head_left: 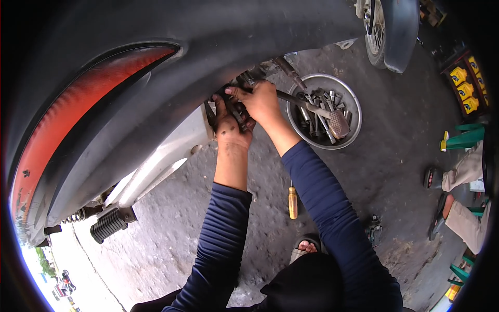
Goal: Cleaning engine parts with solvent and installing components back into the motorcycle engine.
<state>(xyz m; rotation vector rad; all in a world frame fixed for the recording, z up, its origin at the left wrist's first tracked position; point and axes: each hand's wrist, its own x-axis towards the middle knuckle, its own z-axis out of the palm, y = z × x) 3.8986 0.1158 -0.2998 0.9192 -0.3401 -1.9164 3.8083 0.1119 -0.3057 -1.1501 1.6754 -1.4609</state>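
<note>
Both hands are at the underside of a dark motorcycle [223, 31], just below its body panel. My left hand [231, 127] is turned palm up, its fingers curled round a dark metal part there. Beside it on the right, my right hand [262, 104] has its fingers bent and pressed against the same spot. What its fingertips hold is hidden by the hand and the panel's shadow. A metal pedal [339, 126] with a ribbed pad sticks out past my right hand. It crosses above a round metal bowl [355, 127] full of sockets and other tools [323, 122].
A screwdriver [292, 203] with a yellow handle lies on the concrete floor between my forearms. A dark power tool [373, 230] stands near my right elbow. Another person's legs [465, 171] are at the right, by green stools [466, 138]. A wheel [375, 39] is at the top right.
</note>
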